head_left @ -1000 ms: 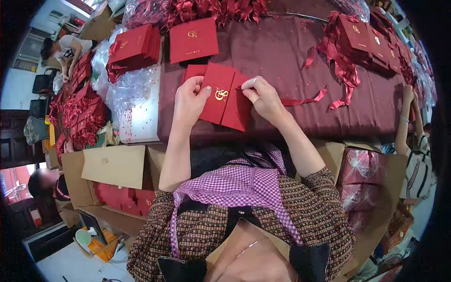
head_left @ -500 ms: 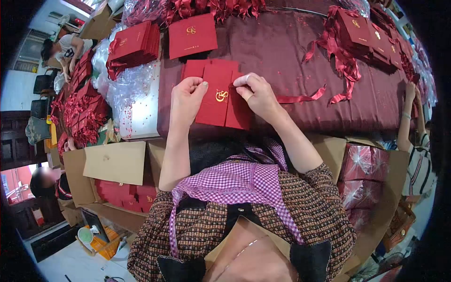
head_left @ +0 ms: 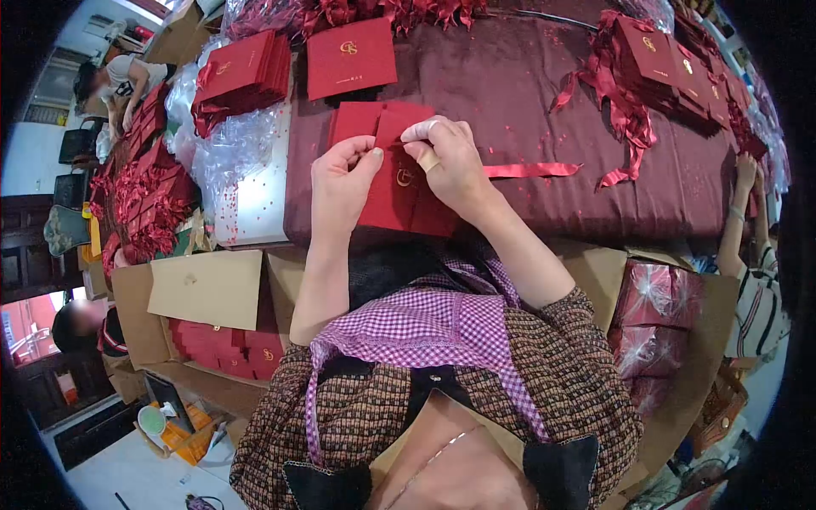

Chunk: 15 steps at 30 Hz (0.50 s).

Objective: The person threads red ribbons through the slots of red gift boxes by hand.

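Over a table (head_left: 510, 102) draped in dark maroon cloth, I watch a red folder with a gold emblem (head_left: 404, 208) lie between two bare hands, partly hidden by the right. The left hand (head_left: 344, 183) has thumb and forefinger pinched together at the folder's left edge; the right hand (head_left: 450, 166) is likewise pinched, its fingertips over the upper part, above the emblem. From my distant feed I cannot make out what, if anything, sits between either pair. A red ribbon (head_left: 544, 171) trails from beneath the right hand. The folder's lower edge lies near the table's front edge, while another red folder (head_left: 353, 119) shows just behind it. Beyond, a single red folder (head_left: 351, 59) and a stack (head_left: 242, 72) crowd the far left. Bare cloth gives me open room rightward, up to ribboned red folders (head_left: 667, 76) well apart from the hands.
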Each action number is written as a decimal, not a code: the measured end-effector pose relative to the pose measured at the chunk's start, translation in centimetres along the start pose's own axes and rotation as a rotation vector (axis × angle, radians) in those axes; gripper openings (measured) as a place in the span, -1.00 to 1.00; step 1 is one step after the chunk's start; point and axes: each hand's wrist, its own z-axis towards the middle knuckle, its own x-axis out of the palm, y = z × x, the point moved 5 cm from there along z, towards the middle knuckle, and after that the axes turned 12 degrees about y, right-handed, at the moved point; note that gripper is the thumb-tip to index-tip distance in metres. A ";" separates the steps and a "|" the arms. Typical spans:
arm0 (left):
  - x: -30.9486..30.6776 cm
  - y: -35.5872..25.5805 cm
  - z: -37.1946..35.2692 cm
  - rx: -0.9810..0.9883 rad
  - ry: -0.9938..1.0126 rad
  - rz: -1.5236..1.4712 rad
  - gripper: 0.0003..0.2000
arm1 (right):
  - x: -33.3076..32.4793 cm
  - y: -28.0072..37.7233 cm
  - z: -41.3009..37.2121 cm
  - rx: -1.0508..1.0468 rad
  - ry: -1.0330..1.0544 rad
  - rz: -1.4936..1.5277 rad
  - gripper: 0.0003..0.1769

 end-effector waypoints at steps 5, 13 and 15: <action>0.2 -0.8 -0.3 0.032 -0.033 0.130 -0.85 | 0.1 0.3 0.2 0.008 -0.013 -0.003 -0.87; 0.8 -1.6 -0.9 0.086 -0.044 0.116 -0.87 | -0.3 1.2 0.1 -0.035 -0.062 -0.064 -0.87; 1.0 -1.7 -1.1 0.089 -0.049 0.134 -0.88 | -0.5 2.3 0.1 -0.063 -0.057 -0.181 -0.87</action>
